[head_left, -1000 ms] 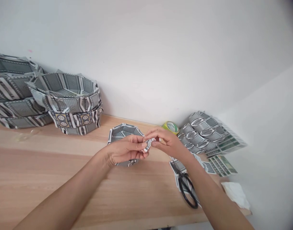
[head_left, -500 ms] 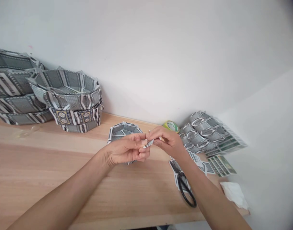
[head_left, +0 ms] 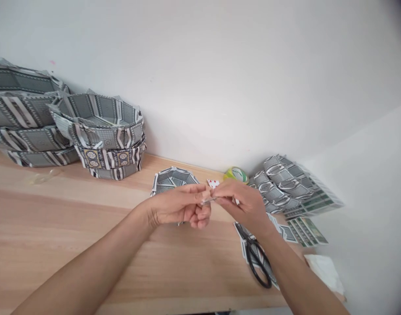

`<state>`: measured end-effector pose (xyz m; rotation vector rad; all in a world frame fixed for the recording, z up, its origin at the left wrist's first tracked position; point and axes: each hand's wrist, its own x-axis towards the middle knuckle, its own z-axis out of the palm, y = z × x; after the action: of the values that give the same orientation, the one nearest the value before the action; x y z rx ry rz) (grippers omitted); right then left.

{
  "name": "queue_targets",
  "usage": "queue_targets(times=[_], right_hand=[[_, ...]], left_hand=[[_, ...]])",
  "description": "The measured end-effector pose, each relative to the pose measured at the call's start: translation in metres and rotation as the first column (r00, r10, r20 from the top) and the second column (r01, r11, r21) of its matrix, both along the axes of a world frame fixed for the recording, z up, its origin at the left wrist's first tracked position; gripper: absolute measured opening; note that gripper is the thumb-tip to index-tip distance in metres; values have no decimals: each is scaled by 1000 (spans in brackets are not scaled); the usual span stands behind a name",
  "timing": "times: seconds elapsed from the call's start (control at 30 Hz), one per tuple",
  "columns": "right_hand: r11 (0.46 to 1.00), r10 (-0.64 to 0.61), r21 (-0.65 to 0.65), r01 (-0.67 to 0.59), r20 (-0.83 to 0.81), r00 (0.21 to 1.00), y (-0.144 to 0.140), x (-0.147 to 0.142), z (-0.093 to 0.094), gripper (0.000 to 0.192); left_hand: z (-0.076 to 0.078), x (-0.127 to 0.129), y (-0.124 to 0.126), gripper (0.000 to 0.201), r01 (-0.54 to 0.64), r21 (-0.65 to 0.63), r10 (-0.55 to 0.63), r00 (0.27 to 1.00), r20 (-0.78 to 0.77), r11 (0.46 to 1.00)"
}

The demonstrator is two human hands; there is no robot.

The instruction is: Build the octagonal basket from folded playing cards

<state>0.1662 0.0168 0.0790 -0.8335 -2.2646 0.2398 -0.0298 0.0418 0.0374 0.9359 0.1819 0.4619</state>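
Observation:
Both my hands meet over the middle of the table, pinching one small folded playing card (head_left: 208, 201) seen nearly edge-on. My left hand (head_left: 182, 205) has thumb and forefinger closed on it, the other fingers curled beneath. From the right, my right hand (head_left: 246, 202) grips the card's other end with its fingertips. Behind the left hand stands a small round basket (head_left: 176, 176) of folded grey-patterned cards, its lower part hidden. A card with red pips (head_left: 213, 183) peeks out behind the right hand.
Larger folded-card baskets (head_left: 98, 135) stand at the back left by the wall. Black-handled scissors (head_left: 259, 267) lie on loose cards right of centre. Behind are a yellow-green tape roll (head_left: 235, 174), a folded-card piece (head_left: 280, 179), printed sheets (head_left: 307, 231) and a white packet (head_left: 325, 272).
My right hand has turned and moved slightly right and down. The folded card has tipped from showing its patterned face to nearly edge-on. The red-pipped card has come into sight.

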Motion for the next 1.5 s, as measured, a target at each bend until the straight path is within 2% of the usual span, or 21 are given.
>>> queue_targets(times=[0.03, 0.07, 0.1, 0.13, 0.17, 0.2, 0.23, 0.3, 0.37, 0.43, 0.57, 0.67, 0.73, 0.83, 0.97, 1.07, 1.2, 1.3, 1.5], right_hand=[[993, -106, -45, 107, 19, 994, 3, 2, -3, 8], [969, -218, -106, 221, 43, 975, 8, 5, -6, 11], [928, -314, -188, 321, 64, 947, 14, 7, -11, 15], [891, -364, -270, 365, 56, 930, 21, 9, -15, 20], [859, -385, -339, 383, 64, 921, 27, 11, -20, 21], [835, -408, -369, 409, 84, 909, 34, 12, -24, 21], [816, -434, -374, 442, 110, 894, 39, 11, -27, 20], [790, -471, -352, 503, 179, 864, 46, 9, -31, 16], [770, -501, -308, 558, 250, 829, 49, 4, -30, 15], [752, -524, -268, 602, 311, 793, 49, -2, -28, 16], [717, -543, -273, 641, 358, 760, 46, -9, -25, 17], [696, -546, -333, 636, 330, 770, 45, -9, -27, 17], [677, -539, -426, 600, 269, 798, 45, -7, -30, 15], [646, -523, -558, 520, 172, 835, 47, -2, -37, 13], [646, -502, -590, 485, 150, 852, 46, 3, -42, 12], [690, -486, -505, 518, 206, 849, 42, 2, -38, 13], [756, -475, -288, 587, 375, 796, 38, -3, -30, 15], [772, -492, -174, 611, 446, 748, 37, -5, -28, 15], [775, -498, -110, 622, 501, 708, 34, -7, -28, 14]], left_hand=[[-2, 0, 3, 27, -99, 101, 108, 990, -92, 990], [-4, -1, 7, 26, -206, 232, 251, 950, -185, 951], [-6, -1, 11, 24, -295, 394, 418, 865, -276, 871], [-8, -2, 14, 21, -335, 559, 575, 748, -332, 759], [-9, -3, 17, 19, -316, 699, 688, 640, -342, 641], [-11, -4, 18, 20, -257, 799, 754, 567, -331, 544], [-12, -4, 19, 21, -187, 859, 778, 544, -313, 477], [-16, -4, 18, 21, -72, 905, 747, 594, -298, 419], [-21, -4, 17, 22, -16, 915, 690, 662, -292, 402], [-27, -3, 16, 26, 10, 922, 658, 697, -284, 387], [-33, -3, 17, 30, 54, 931, 657, 693, -296, 362], [-32, -3, 17, 28, 50, 945, 668, 695, -266, 324], [-28, -3, 15, 27, 39, 949, 665, 705, -248, 313], [-23, -4, 12, 26, 48, 944, 664, 699, -265, 326], [-18, -4, 9, 27, 63, 932, 638, 712, -293, 357], [-17, -2, 7, 28, 85, 917, 616, 717, -328, 389], [-18, -1, 5, 21, 67, 919, 626, 713, -316, 389], [-19, -1, 5, 20, 75, 918, 622, 714, -323, 390], [-19, -1, 5, 27, 77, 903, 601, 722, -343, 423]])
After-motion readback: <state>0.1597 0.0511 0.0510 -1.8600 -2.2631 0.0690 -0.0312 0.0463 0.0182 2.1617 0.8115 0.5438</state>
